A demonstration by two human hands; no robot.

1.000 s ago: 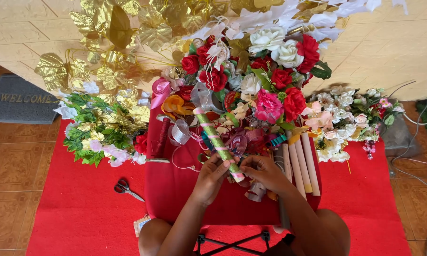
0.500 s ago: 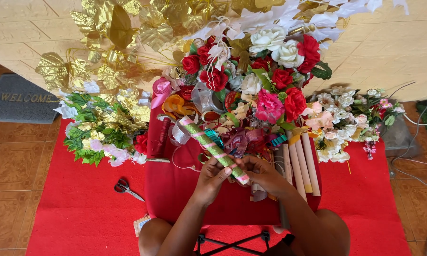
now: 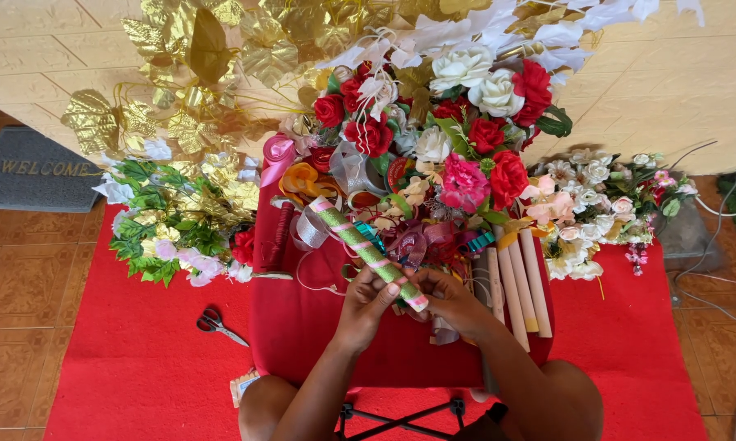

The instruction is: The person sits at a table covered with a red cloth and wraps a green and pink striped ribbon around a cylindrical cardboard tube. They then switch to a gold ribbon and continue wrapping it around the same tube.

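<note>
Both my hands hold a long rolled tube of green and pink striped mesh (image 3: pixel 360 245) over a small table draped in red cloth (image 3: pixel 303 327). My left hand (image 3: pixel 370 299) grips its near end from the left. My right hand (image 3: pixel 446 300) closes on the same end from the right. The tube slants up and to the left, its far end over a heap of ribbon spools (image 3: pixel 335 175). Just beyond stands a bouquet of red, white and pink artificial roses (image 3: pixel 454 122).
Several cream paper rolls (image 3: pixel 519 282) lie on the table's right. Red-handled scissors (image 3: pixel 217 324) rest on the red carpet (image 3: pixel 131 359) at left. Green and gold leaf sprays (image 3: pixel 168 220) lie left, pale flowers (image 3: pixel 601 204) right. A grey doormat (image 3: pixel 33 167) sits far left.
The striped tube has swung from pointing nearly straight away to slanting up-left. My hands stay at its near end.
</note>
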